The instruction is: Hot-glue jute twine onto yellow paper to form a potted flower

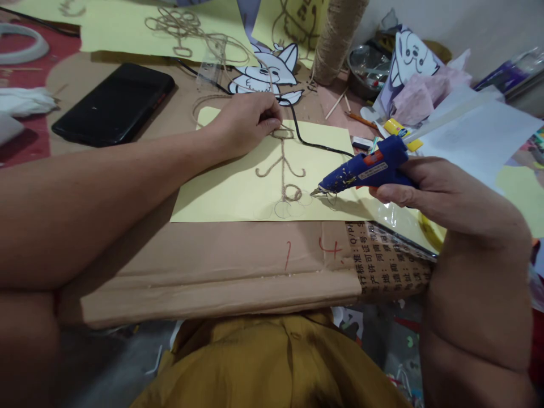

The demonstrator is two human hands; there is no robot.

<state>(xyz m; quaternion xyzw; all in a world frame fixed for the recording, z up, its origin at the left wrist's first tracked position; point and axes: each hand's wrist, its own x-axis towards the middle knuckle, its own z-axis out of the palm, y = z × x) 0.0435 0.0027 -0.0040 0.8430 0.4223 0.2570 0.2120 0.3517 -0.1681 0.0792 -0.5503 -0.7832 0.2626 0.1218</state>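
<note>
My right hand (442,190) is closed around a blue hot glue gun (365,169), its nozzle pointing left, low over a yellow paper sheet (225,187). Brown twine (283,153) lies on the sheet as a stem with two curled branches, an oval at the top and a small loop near the bottom. Faint pencil circles show around that lower loop. At the sheet's upper edge, my left hand (246,122) is pinched near the top oval, with a strand of twine at its fingertips. Its palm side is hidden.
A black phone (117,102) lies on the cardboard (221,255) at left. Behind are a paper fox cutout (270,71), coiled twine (174,22) and a twine-wrapped cylinder (338,39). A black cord (300,133) crosses the sheet. Paper scraps and a metal bowl (369,71) crowd the right.
</note>
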